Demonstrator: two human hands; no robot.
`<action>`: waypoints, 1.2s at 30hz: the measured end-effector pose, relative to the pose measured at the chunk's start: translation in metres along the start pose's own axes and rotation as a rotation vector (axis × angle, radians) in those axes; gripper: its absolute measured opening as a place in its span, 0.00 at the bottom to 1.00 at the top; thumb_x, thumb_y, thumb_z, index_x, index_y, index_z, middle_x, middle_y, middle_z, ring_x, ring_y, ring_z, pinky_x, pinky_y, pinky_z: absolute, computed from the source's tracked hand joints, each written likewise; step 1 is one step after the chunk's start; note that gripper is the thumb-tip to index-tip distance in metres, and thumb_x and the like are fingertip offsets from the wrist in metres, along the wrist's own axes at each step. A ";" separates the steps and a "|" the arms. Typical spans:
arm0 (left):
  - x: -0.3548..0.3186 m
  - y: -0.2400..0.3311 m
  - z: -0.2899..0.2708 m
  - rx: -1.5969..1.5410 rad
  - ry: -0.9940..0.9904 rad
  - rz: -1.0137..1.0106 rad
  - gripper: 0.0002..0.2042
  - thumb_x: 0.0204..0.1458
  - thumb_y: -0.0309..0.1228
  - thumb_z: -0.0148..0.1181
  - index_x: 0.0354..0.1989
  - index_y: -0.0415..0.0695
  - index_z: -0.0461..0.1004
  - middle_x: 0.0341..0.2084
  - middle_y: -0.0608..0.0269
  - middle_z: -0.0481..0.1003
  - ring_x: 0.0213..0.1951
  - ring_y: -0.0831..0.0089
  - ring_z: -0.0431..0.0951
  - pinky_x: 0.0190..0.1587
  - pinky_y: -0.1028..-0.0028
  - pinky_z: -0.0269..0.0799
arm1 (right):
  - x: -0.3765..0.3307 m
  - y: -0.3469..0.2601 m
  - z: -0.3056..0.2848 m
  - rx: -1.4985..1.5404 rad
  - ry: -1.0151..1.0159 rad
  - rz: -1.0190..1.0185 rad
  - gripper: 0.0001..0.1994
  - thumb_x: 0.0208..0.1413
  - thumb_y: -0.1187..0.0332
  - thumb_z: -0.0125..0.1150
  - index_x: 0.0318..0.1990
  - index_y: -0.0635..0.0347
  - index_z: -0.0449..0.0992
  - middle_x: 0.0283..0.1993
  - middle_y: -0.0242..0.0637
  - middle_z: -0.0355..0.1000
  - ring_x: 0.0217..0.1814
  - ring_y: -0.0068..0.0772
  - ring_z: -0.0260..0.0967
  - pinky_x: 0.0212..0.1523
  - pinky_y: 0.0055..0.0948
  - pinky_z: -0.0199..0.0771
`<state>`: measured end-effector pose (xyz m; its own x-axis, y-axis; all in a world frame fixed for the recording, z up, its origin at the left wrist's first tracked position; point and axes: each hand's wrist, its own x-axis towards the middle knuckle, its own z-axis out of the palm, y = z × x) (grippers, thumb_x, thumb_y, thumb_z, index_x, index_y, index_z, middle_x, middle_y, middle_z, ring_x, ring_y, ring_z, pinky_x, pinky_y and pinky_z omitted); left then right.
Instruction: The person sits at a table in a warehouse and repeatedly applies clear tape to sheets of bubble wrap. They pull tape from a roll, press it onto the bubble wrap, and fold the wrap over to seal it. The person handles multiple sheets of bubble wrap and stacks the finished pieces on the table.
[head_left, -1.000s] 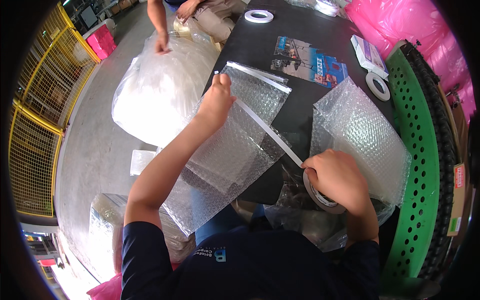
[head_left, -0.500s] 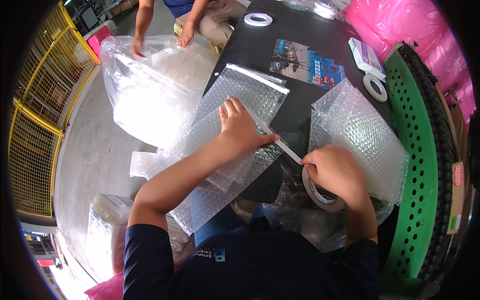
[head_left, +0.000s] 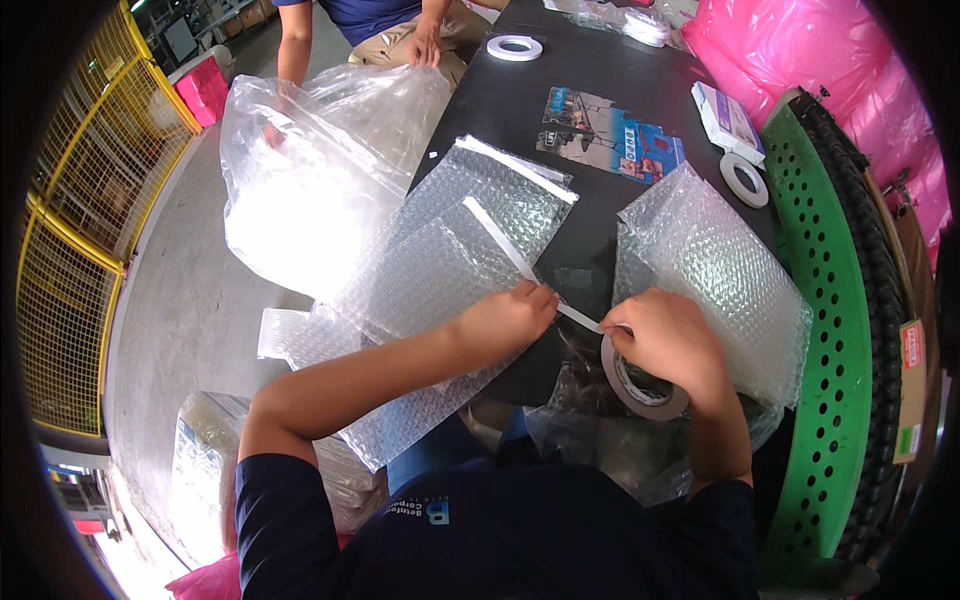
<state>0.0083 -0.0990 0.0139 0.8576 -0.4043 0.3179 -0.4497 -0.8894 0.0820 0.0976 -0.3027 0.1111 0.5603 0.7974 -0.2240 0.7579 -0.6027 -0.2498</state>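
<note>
The hands are apart. The right hand (head_left: 668, 335) grips a tape roll (head_left: 642, 405). White tape (head_left: 503, 243) runs from it, past the left hand's (head_left: 520, 312) fingers, pinching or pressing, cannot tell, onto a bubble bag (head_left: 420, 285) over the tabletop's (head_left: 500, 95) left edge.

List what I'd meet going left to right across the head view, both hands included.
Yellow fence → big plastic bag → left hand → right hand → green panel → cardboard.
</note>
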 end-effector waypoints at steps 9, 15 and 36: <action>0.002 -0.016 -0.009 -0.153 0.009 -0.034 0.09 0.52 0.31 0.58 0.40 0.45 0.76 0.32 0.63 0.71 0.38 0.65 0.77 0.37 0.69 0.76 | -0.002 0.018 0.006 -0.013 0.066 -0.015 0.08 0.48 0.70 0.59 0.35 0.57 0.82 0.35 0.42 0.76 0.42 0.43 0.72 0.43 0.38 0.70; 0.003 -0.011 -0.008 -0.120 0.035 -0.063 0.08 0.51 0.32 0.60 0.37 0.45 0.75 0.32 0.62 0.72 0.34 0.64 0.77 0.35 0.69 0.76 | 0.009 -0.025 0.034 -0.183 0.389 -0.252 0.06 0.50 0.68 0.61 0.35 0.58 0.79 0.39 0.37 0.68 0.49 0.40 0.63 0.48 0.39 0.61; -0.004 -0.008 -0.003 -0.082 -0.117 -0.713 0.69 0.31 0.67 0.66 0.68 0.28 0.31 0.67 0.26 0.33 0.70 0.38 0.30 0.67 0.41 0.29 | 0.029 -0.018 0.047 -0.069 0.607 -0.259 0.10 0.42 0.81 0.59 0.36 0.66 0.70 0.36 0.43 0.65 0.33 0.43 0.72 0.31 0.37 0.75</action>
<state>0.0078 -0.0899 0.0147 0.9683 0.2431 0.0581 0.2148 -0.9282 0.3038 0.0845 -0.2702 0.0647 0.4304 0.8037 0.4108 0.9019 -0.4016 -0.1591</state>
